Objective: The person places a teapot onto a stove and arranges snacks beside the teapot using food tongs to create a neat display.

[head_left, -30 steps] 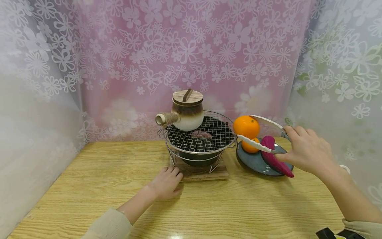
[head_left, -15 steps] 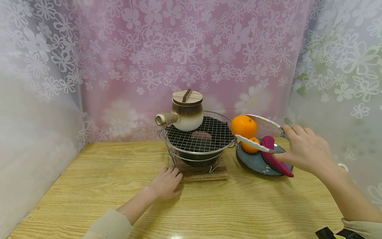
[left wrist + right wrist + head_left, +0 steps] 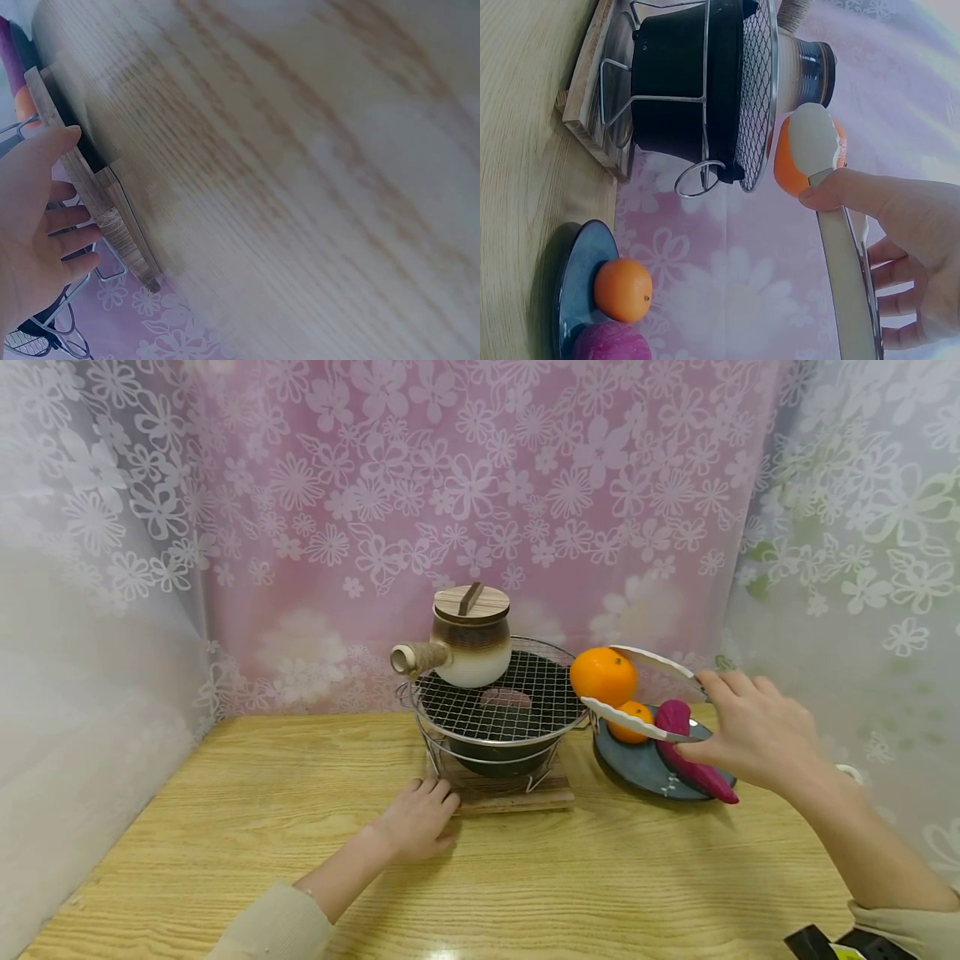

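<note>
With its fingers and thumb, my right hand (image 3: 757, 727) grips a pair of tongs (image 3: 630, 720) with pale scalloped tips. Between the tips is an orange (image 3: 603, 676), raised beside the right rim of the round wire grill (image 3: 547, 693). Below it, a second orange (image 3: 627, 723) and a purple sweet potato (image 3: 693, 760) lie on a dark blue plate (image 3: 626, 768). My left hand (image 3: 420, 818) holds the front left corner of the wooden board (image 3: 517, 802) under the grill; in the left wrist view its thumb (image 3: 56, 142) crosses the board's edge.
A brown-and-white clay pot (image 3: 472, 652) with a wooden lid stands at the grill's back left, its side handle (image 3: 420, 657) pointing left. A reddish piece (image 3: 506, 698) shows in the grill's middle. Flowered curtains (image 3: 465, 485) enclose the wooden table (image 3: 262, 793).
My right hand has carried the tongs and the orange a little to the left, toward the grill. The left hand stays at the board's corner.
</note>
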Action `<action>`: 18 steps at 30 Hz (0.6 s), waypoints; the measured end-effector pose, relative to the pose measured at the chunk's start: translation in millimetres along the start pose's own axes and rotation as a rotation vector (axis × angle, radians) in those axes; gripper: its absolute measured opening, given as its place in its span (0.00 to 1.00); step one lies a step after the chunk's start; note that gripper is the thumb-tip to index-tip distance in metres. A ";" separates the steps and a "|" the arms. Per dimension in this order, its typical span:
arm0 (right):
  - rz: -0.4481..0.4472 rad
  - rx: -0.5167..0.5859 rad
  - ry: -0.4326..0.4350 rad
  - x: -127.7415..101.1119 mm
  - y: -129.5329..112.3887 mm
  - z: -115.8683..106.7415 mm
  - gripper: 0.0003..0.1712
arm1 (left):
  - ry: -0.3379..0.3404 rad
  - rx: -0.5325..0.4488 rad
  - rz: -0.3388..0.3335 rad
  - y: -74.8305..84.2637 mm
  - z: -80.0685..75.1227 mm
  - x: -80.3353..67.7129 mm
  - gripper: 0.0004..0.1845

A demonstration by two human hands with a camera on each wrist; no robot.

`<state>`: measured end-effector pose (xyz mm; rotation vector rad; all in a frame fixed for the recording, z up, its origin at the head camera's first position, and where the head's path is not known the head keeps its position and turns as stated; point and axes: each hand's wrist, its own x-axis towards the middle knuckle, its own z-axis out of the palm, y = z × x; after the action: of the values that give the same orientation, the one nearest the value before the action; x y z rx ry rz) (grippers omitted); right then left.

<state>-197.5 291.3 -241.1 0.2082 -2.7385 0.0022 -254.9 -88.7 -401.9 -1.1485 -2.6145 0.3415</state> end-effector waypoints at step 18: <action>-0.050 -0.024 0.044 0.4 -12.7 -4.4 0.50 | -0.035 0.027 -0.008 1.9 -4.2 -0.2 0.25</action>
<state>-194.3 278.9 -237.2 0.2668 -2.6876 -0.0393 -252.1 -87.1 -398.6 -1.1324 -2.6357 0.3974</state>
